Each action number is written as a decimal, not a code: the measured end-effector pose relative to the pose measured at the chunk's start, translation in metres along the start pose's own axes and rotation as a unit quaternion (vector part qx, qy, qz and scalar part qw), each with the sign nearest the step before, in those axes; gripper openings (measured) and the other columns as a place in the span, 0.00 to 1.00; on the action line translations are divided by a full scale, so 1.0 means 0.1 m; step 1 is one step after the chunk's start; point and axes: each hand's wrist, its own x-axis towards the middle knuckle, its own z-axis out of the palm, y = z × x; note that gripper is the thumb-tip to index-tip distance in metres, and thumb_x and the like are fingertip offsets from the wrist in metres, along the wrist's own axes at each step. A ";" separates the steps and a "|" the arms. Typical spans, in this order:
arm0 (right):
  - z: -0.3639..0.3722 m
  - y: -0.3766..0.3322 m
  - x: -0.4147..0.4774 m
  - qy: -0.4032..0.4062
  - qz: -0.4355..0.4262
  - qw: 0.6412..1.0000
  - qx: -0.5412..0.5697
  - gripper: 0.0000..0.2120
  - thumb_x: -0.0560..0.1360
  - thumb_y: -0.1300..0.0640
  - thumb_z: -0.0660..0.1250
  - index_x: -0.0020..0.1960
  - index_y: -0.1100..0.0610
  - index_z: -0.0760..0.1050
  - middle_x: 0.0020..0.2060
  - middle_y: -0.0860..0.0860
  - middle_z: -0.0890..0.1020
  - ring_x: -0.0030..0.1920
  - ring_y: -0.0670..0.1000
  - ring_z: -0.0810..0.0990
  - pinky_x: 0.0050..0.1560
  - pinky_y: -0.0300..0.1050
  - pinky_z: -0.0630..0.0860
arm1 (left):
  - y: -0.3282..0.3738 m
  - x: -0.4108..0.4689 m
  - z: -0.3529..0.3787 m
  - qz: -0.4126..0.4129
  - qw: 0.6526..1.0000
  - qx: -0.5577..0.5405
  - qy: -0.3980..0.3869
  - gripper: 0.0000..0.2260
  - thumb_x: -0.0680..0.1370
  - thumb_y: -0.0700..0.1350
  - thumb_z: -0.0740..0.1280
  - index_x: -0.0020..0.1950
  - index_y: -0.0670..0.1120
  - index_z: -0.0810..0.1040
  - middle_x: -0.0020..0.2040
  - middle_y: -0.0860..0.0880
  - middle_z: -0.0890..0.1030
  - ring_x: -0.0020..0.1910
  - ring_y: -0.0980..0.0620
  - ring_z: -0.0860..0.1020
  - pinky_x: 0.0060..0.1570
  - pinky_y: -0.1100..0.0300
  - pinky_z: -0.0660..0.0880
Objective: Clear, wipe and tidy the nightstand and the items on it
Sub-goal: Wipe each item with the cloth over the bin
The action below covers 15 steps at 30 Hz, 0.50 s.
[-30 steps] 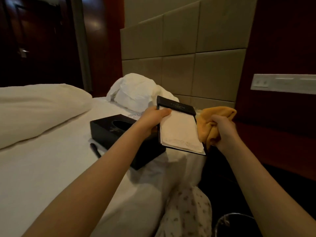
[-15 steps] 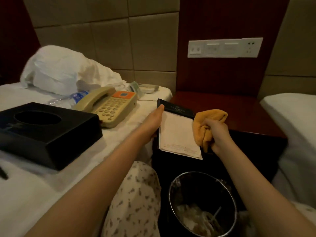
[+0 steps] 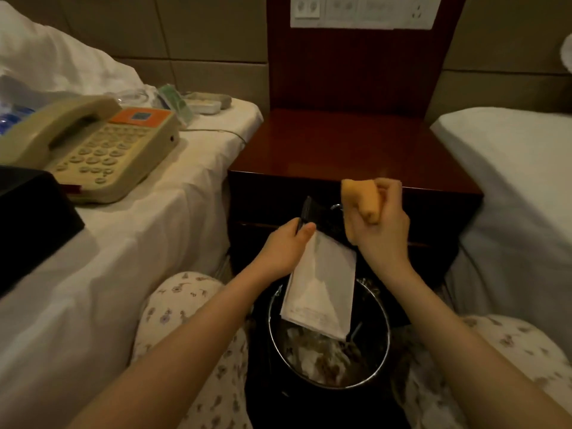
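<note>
The person sits between two beds, facing the dark wooden nightstand (image 3: pixel 340 144). Their left hand (image 3: pixel 284 246) grips a notepad (image 3: pixel 322 289) by its upper left edge, thumb on the white paper and fingers curled behind the black backing. The pad tilts steeply downward, and its lower end hangs over the mouth of a round waste bin (image 3: pixel 385 351) on the floor between the person's knees. Inside the bin I can make out crumpled white paper or tissue and some brownish scraps; the rest is too dim to tell. The right hand (image 3: pixel 380 230) is clenched tight around a bunched orange cloth (image 3: pixel 362 199), held up just beside the pad's top, in front of the nightstand's front edge. On the left bed (image 3: pixel 123 258) sit a beige telephone (image 3: pixel 93 147), handset in its cradle, and the corner of a black box (image 3: pixel 28 218) touching the phone's near end. A white socket panel (image 3: pixel 362 10) is set in the wall above the nightstand.
</note>
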 end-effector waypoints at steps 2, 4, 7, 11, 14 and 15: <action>0.15 0.03 -0.08 -0.099 -0.058 0.993 -0.028 0.21 0.73 0.62 0.68 0.64 0.58 0.67 0.54 0.49 0.74 0.51 0.48 0.74 0.46 0.34 0.70 | -0.06 0.01 0.13 0.025 0.999 0.028 0.003 0.09 0.82 0.49 0.55 0.52 0.48 0.72 0.41 0.52 0.76 0.42 0.53 0.75 0.37 0.62 0.69; 0.28 0.15 -0.15 -0.169 -0.079 0.981 -0.051 0.23 0.73 0.66 0.67 0.66 0.59 0.68 0.61 0.54 0.72 0.61 0.53 0.72 0.57 0.43 0.70 | -0.11 0.01 0.22 0.029 0.999 0.037 0.007 0.09 0.82 0.49 0.55 0.53 0.48 0.73 0.42 0.51 0.76 0.40 0.55 0.74 0.37 0.62 0.69; 0.30 0.28 -0.13 -0.124 0.006 0.992 -0.040 0.17 0.75 0.65 0.63 0.62 0.55 0.69 0.59 0.54 0.74 0.59 0.53 0.74 0.53 0.44 0.71 | -0.17 0.01 0.24 0.003 0.999 0.032 0.030 0.10 0.82 0.50 0.55 0.48 0.49 0.73 0.41 0.49 0.76 0.40 0.51 0.75 0.39 0.59 0.69; 0.28 0.29 -0.12 -0.044 0.040 0.998 -0.008 0.13 0.76 0.62 0.64 0.59 0.55 0.68 0.56 0.52 0.75 0.54 0.50 0.75 0.46 0.38 0.70 | -0.18 0.00 0.21 0.008 0.996 0.046 0.072 0.12 0.82 0.51 0.54 0.51 0.48 0.74 0.43 0.47 0.78 0.43 0.49 0.77 0.39 0.58 0.71; 0.36 0.30 -0.29 -0.114 -0.056 0.992 -0.006 0.21 0.73 0.65 0.67 0.64 0.57 0.68 0.57 0.47 0.71 0.56 0.43 0.71 0.51 0.27 0.67 | -0.17 -0.01 0.20 0.018 0.996 0.028 0.081 0.12 0.82 0.51 0.54 0.50 0.48 0.74 0.40 0.50 0.76 0.38 0.54 0.74 0.37 0.61 0.69; 0.38 0.34 -0.32 -0.113 -0.045 0.992 -0.013 0.20 0.73 0.64 0.67 0.63 0.56 0.69 0.57 0.47 0.72 0.56 0.44 0.72 0.52 0.28 0.68 | -0.17 -0.01 0.21 0.019 0.996 0.028 0.085 0.11 0.82 0.51 0.54 0.50 0.48 0.73 0.39 0.51 0.75 0.37 0.55 0.73 0.36 0.62 0.69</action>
